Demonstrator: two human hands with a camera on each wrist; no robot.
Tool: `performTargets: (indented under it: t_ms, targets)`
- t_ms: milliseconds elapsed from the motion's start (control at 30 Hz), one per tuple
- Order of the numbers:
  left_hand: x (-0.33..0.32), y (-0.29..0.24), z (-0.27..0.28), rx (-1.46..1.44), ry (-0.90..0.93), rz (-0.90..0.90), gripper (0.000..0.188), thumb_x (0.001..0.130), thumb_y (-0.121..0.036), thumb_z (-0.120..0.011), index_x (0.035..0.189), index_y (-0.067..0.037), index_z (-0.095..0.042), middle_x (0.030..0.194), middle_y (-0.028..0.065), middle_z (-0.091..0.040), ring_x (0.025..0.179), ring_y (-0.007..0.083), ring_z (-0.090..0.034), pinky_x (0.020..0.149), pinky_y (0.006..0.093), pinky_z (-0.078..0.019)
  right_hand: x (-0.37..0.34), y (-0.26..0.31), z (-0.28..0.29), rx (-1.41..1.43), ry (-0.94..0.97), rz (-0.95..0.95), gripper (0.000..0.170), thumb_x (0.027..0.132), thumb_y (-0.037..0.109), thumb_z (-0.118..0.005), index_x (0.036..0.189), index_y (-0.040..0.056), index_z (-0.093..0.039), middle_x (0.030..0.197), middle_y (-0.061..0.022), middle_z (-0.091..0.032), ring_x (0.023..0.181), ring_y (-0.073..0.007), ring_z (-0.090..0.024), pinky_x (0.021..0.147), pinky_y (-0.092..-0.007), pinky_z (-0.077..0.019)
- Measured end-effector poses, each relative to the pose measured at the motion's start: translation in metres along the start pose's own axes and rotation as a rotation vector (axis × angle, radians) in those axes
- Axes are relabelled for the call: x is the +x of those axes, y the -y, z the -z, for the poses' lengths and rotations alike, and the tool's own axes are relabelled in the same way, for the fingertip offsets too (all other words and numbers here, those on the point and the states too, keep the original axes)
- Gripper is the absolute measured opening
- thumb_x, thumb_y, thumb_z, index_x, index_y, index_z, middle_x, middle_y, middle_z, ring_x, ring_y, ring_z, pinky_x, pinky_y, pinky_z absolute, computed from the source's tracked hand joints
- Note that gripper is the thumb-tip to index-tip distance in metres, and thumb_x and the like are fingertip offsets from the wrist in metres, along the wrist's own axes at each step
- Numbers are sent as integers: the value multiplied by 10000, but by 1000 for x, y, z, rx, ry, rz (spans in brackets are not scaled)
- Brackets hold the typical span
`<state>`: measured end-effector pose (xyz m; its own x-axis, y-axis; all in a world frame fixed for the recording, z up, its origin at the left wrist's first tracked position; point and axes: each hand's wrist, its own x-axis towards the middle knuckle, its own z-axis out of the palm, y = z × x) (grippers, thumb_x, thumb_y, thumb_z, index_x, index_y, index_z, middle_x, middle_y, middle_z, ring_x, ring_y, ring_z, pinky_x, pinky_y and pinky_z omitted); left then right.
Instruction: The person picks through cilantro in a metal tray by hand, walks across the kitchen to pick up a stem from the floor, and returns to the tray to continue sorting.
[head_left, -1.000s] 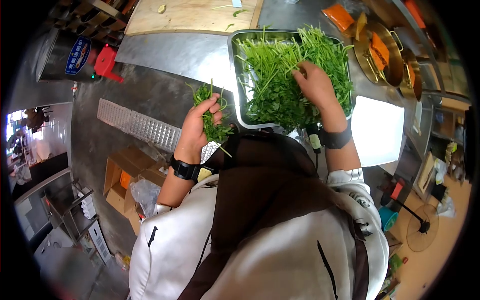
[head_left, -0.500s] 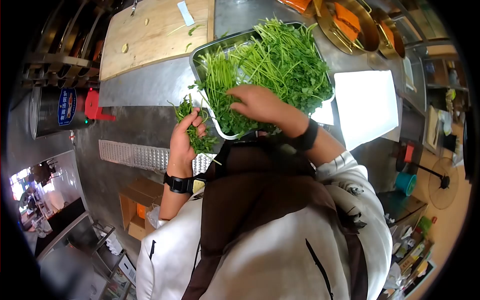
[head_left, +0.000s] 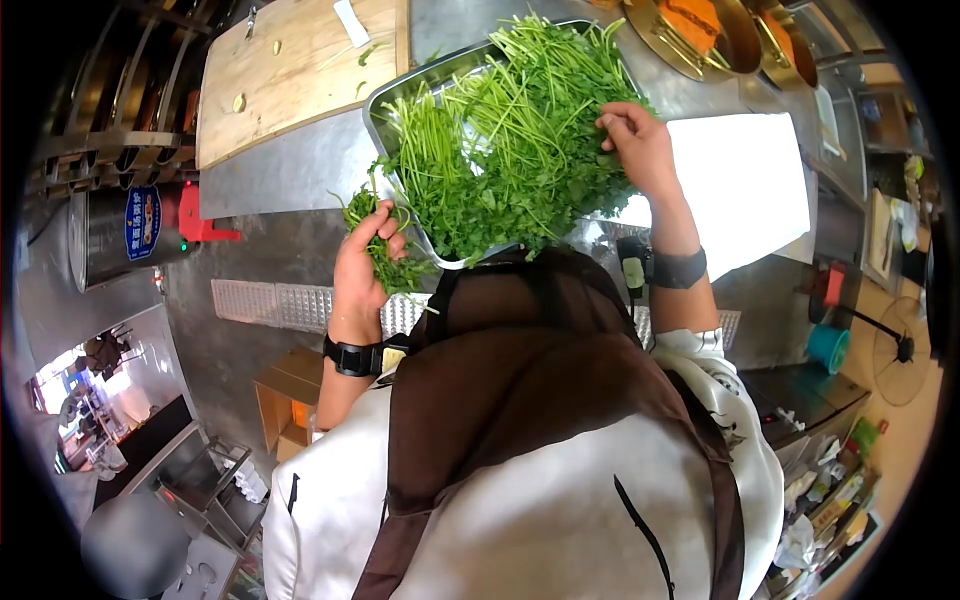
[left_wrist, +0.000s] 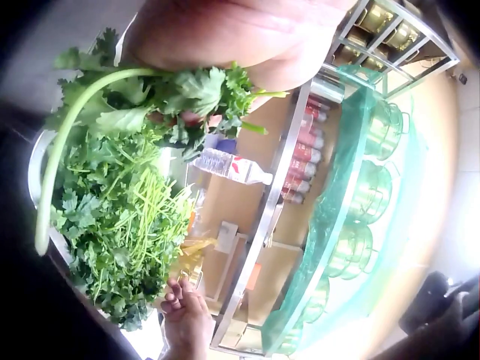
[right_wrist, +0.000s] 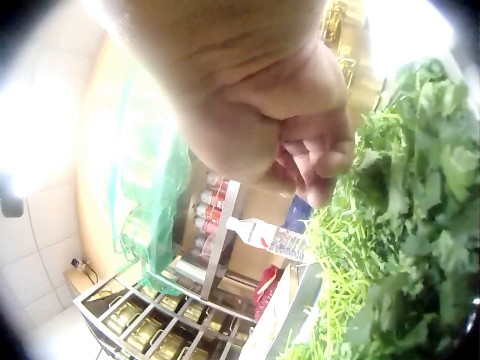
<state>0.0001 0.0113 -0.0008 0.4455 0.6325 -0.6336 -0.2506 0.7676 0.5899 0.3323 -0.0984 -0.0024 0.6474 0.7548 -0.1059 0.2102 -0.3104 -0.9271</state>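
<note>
My left hand [head_left: 362, 262] grips a small bunch of cilantro [head_left: 393, 272] beside the near left corner of a metal tray [head_left: 376, 118]. One thick pale stem [left_wrist: 56, 169] curves out of that bunch in the left wrist view. A big heap of cilantro [head_left: 520, 140] fills the tray, its stems toward the far left and its leaves toward me. Over the leafy right edge of the heap hovers my right hand [head_left: 642, 150], its fingers loosely curled. In the right wrist view no stem shows between those fingers [right_wrist: 322, 161].
Beyond the tray lies a wooden board [head_left: 300, 85] with a few scraps and a white strip [head_left: 350, 22]. Brass-coloured pans [head_left: 715, 40] with orange packets stand at the far right. A white sheet-like surface [head_left: 745, 190] adjoins the tray's right. A red stool [head_left: 205, 215] stands left.
My right hand swept left across the heap, then back to its right edge. My left hand keeps its bunch. The view has shifted, so the tray appears farther left.
</note>
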Motion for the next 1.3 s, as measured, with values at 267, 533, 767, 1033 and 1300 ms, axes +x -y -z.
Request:
performTargets:
  t_ms: [267, 533, 767, 1033, 1300]
  targets:
    - [1, 2, -1, -6, 29, -7, 188, 868, -146, -556, 1021, -41, -525, 669, -30, -434, 572, 94, -398, 518, 220, -313, -11, 9, -42, -772, 350, 82, 336, 796, 324, -637, 893, 3, -607, 810, -168, -640, 710, -314, -624, 655, -415, -495]
    - [0, 4, -3, 12, 24, -8, 189, 869, -149, -555, 1023, -44, -522, 670, -30, -428, 569, 94, -390, 512, 221, -312, -28, 15, -129, -761, 292, 686, 130, 713, 62, -558, 842, 45, -574, 767, -135, -600, 724, -272, -620, 654, -370, -504]
    - [-3, 5, 2, -10, -28, -7, 208, 864, -150, -565, 1035, -37, -530, 661, -29, -427, 571, 90, -395, 511, 221, -319, -52, 12, -141, -879, 492, 640, 189, 745, 115, -586, 922, 47, -592, 926, -127, -563, 809, -275, -601, 668, -374, -492]
    - [1, 4, 8, -7, -15, -17, 195, 865, -156, -565, 1018, -38, -541, 663, -30, -432, 571, 97, -404, 516, 221, -319, -69, 21, -64, -477, 473, 822, 285, 788, 160, -632, 1047, 47, -595, 994, -113, -601, 838, -281, -602, 691, -375, -493]
    - [4, 2, -6, 18, 36, -2, 192, 868, -155, -560, 1018, -38, -537, 662, -32, -427, 575, 101, -391, 526, 225, -315, -29, -24, -38, -689, -3, 446, 130, 768, 150, -630, 841, 48, -596, 836, -144, -607, 696, -334, -602, 617, -417, -495]
